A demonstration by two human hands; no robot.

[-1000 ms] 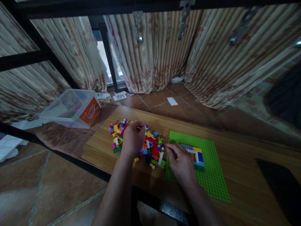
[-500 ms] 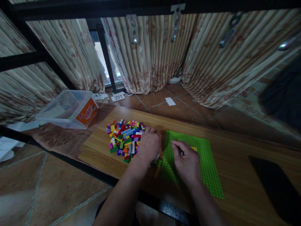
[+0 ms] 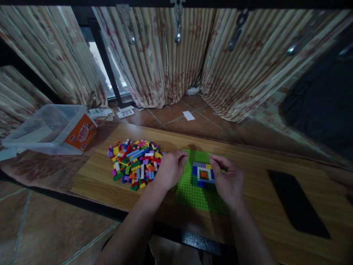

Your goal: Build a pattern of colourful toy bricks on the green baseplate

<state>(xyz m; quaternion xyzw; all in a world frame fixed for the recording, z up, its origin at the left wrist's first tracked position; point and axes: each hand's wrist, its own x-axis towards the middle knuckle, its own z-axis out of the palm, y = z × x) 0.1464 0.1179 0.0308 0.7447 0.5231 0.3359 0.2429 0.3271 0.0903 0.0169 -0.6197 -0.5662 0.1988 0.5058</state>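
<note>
At ten o'clock from the pile [image 3: 136, 163], a clear box [image 3: 37, 146] is seen; white writing on its orange label [image 3: 82, 133] is too small to be read. At twelve o'clock, a white card [image 3: 126, 112] is printed with black marks that cannot be read. Many loose bricks are left in the pile. The left hand [image 3: 170, 171] is pinched at the nine o'clock edge of the green board [image 3: 190, 198]. On the board, a small block [image 3: 203, 175] has been built: orange middle, white ring, blue outside. Its three o'clock side is hidden by the right hand [image 3: 230, 178], also pinched. Whether a brick is held by either cannot be told.
</note>
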